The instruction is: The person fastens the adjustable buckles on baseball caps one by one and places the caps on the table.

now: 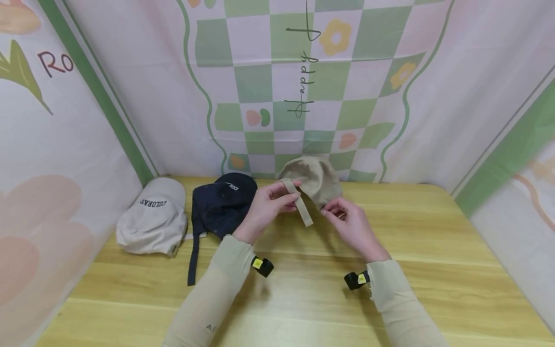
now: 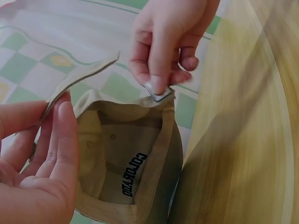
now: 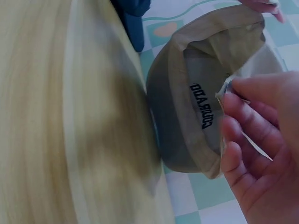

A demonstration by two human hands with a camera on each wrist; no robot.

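A beige baseball cap is held up near the back of the table, its opening turned toward the person. My left hand pinches the cap's fabric strap between thumb and fingers, and the strap's free end sticks out past them. On the opposite side of the back opening, my right hand pinches a small metal buckle at the cap's edge. Strap and buckle are apart. Dark lettering shows inside the cap in both wrist views.
Left of the hands lies a navy cap, its long strap trailing toward the front. Farther left, an off-white cap with dark lettering rests on the wooden table. A checkered curtain hangs behind the table.
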